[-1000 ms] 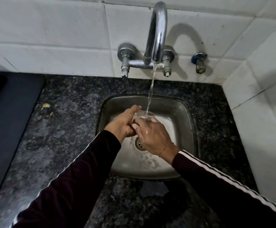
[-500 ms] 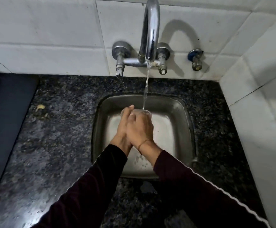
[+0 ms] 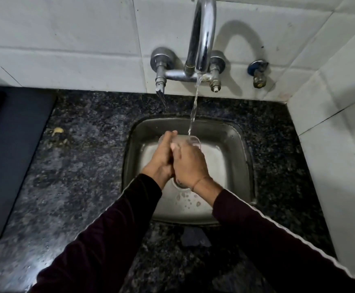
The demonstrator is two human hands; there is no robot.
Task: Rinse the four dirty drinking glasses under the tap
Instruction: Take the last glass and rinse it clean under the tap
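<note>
Both hands are wrapping one clear drinking glass (image 3: 190,142) over the sink (image 3: 235,144), near its back edge: the left hand (image 3: 161,159) is closing around its left side, the right hand (image 3: 190,163) around its right, fingers curled shut on it. Water from the tap (image 3: 203,39) is falling onto the rim. Wet glass is likely being slippery and brittle, so gripping the wall low, not the thin rim, is looking safest. No other glasses are showing on the worktop (image 3: 77,166).

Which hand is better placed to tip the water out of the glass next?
Probably the right hand: it wraps the glass body below the rim. The left hand only presses against the side.
</note>
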